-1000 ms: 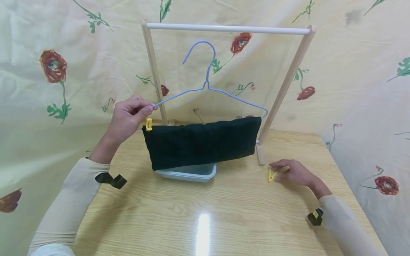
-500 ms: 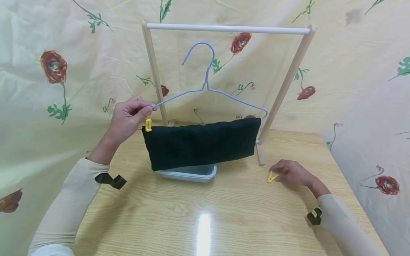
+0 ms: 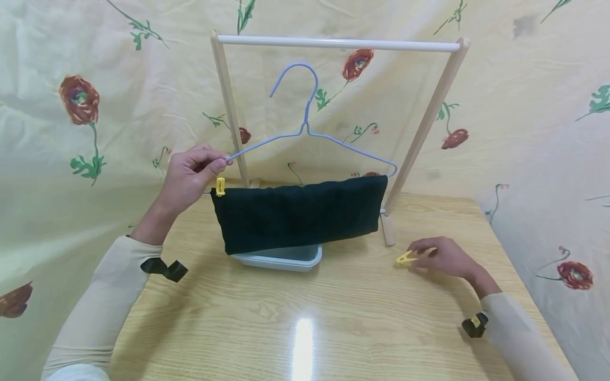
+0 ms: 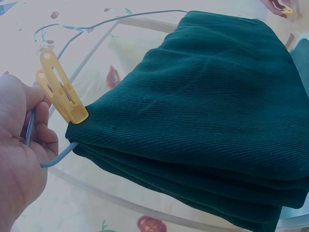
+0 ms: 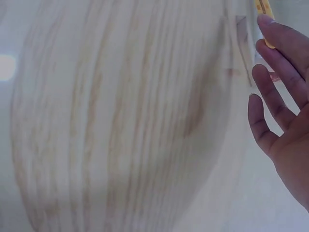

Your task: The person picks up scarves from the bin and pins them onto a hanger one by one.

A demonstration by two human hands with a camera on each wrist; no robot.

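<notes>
My left hand (image 3: 183,177) pinches the left arm of a blue wire clothes hanger (image 3: 307,114) between thumb and fingers. Folded over the hanger's lower bar is a dark green cloth (image 3: 300,214). A yellow clothespin (image 4: 63,89) grips the cloth's left corner, close to the left hand, its handles pointing up. Low on the right, my right hand (image 3: 443,256) pinches a second yellow clothespin (image 3: 405,259) between thumb and index finger, near the tabletop. The right wrist view shows the other fingers spread loosely, with part of this clothespin at the top edge.
Behind the hanger stands a rack with a white top rail (image 3: 338,42) and wooden legs (image 3: 426,127). A light blue bin (image 3: 281,263) sits on the wooden table (image 3: 248,328), partly hidden by the cloth. Flowered fabric (image 3: 534,159) covers the walls.
The right hand has turned the second clothespin from upright to lying sideways between its fingers and drawn slightly right. The left hand, hanger and cloth have hardly moved.
</notes>
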